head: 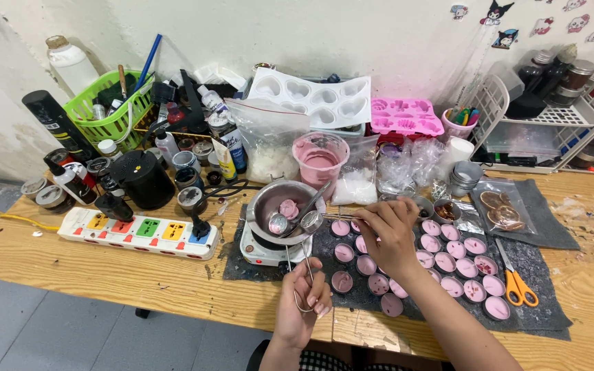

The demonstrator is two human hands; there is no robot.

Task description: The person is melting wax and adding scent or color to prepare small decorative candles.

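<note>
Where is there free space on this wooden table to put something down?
Bare wood lies along the front edge of the wooden table, below the white power strip with coloured sockets, and at the right end beyond the orange-handled scissors. The dark grey mat with small pink-filled tins and the back are crowded.

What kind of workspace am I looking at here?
Likely a home candle-making bench: small tins of pink wax on a dark mat, a metal melting pot on a hotplate, and heart-shaped moulds by the wall.

A wooden tabletop (104, 275) stands against a rough whitewashed wall (242, 27). Grey floor tiles (49, 336) show below it. Cartoon stickers (500, 20) dot the wall's right side.
</note>
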